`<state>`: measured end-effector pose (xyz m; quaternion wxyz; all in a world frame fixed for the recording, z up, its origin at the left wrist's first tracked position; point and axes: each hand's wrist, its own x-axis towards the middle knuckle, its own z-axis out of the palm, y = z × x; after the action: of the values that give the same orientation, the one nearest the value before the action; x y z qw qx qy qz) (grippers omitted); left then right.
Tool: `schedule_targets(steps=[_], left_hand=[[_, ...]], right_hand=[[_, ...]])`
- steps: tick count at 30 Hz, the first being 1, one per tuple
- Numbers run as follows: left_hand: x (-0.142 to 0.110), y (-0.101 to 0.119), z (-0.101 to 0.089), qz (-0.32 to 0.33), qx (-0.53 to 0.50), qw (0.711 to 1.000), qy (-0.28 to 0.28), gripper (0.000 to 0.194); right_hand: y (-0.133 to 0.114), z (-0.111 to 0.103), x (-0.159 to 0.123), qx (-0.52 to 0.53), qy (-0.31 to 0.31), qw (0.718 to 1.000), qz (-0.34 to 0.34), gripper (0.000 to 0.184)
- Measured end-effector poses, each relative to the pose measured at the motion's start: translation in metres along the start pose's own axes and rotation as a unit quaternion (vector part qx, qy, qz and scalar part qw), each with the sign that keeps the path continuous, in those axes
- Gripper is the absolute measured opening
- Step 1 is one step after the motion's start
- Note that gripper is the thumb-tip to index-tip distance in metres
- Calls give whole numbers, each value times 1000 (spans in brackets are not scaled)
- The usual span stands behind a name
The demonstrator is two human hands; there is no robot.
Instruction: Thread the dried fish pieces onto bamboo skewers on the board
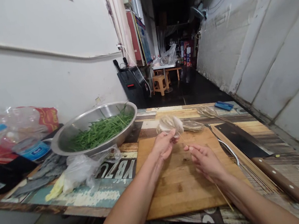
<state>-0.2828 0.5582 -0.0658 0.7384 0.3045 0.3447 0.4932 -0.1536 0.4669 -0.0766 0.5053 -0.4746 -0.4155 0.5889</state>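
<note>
My left hand (164, 144) pinches a pale, fan-shaped mushroom piece (171, 123) over the far edge of the wooden cutting board (177, 182). My right hand (206, 160) is closed on a thin bamboo skewer (224, 195) whose tip points up toward the mushroom. The skewer's tail runs back past my right wrist. More pale mushroom pieces (193, 125) lie just beyond the board.
A steel bowl (83, 122) of cut green stems stands at the left. Crumpled plastic bags (81, 169) and packets lie near it. A cleaver (243, 141) with a wooden handle and a bundle of skewers (242, 158) rest right of the board. A blue object (224, 105) sits at the far table edge.
</note>
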Motion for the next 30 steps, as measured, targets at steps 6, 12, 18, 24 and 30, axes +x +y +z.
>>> schedule_targets(steps=[6, 12, 18, 24, 30], left_hand=[[1, 2, -2, -1, 16, 1000, -1, 28], [-4, -7, 6, 6, 46, 999, 14, 32], [-10, -13, 15, 13, 6, 1000, 0, 28], [-2, 0, 9, 0, -55, 998, 22, 12], [0, 3, 3, -37, -48, 998, 21, 10]], right_hand=[[-11, -10, 3, -34, -36, 999, 13, 29], [6, -18, 5, -513, 121, 801, -285, 31], [2, -20, 12, -383, 117, 873, -278, 32], [-13, -17, 9, -251, 73, 945, -195, 35], [-10, -15, 8, -224, 33, 963, -148, 40]])
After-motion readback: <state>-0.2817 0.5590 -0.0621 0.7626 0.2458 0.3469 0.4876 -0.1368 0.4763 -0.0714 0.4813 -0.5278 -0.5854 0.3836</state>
